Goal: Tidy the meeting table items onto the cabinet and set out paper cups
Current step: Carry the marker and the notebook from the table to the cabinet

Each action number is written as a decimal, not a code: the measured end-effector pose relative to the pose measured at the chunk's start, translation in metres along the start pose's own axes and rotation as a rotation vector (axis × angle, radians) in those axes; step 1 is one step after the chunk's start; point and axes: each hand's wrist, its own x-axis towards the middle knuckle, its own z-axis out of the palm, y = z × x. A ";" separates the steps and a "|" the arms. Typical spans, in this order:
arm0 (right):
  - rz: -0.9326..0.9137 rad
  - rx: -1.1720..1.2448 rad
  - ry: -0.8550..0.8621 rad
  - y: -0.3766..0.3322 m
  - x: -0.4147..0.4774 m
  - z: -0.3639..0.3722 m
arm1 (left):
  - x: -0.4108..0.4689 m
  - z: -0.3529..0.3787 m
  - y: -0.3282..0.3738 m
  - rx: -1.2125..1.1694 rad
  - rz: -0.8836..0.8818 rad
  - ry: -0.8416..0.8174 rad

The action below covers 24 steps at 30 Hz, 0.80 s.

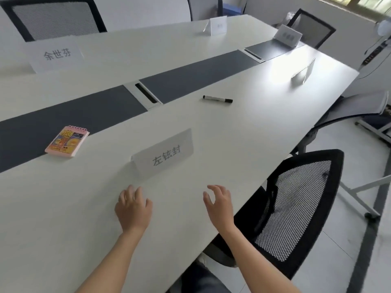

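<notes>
A white name card (164, 155) stands on the white meeting table (63, 208) just beyond my hands. My left hand (133, 208) hovers below the card's left end, fingers loosely apart, holding nothing. My right hand (219, 205) is below the card's right end, fingers curled apart and empty. A small pink spiral notebook (67, 141) lies to the left on the dark centre strip (95, 114). A black-capped marker (218, 98) lies further out on the table. No paper cups or cabinet are in view.
More name cards stand at the far left (56, 55), far middle (215, 25), far right (288, 37) and right side (303, 70). A black mesh chair (296, 208) is tucked at the table's near edge on my right; another chair (55, 17) is across.
</notes>
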 end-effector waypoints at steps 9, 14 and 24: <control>-0.026 0.010 0.074 0.003 0.150 -0.029 | 0.003 0.012 0.010 0.066 -0.161 -0.064; -0.016 0.038 0.090 0.002 0.231 -0.034 | 0.022 0.007 0.012 0.060 -0.269 0.036; -0.089 -0.268 -0.045 0.005 0.381 -0.032 | 0.059 0.007 0.014 0.118 -0.454 0.192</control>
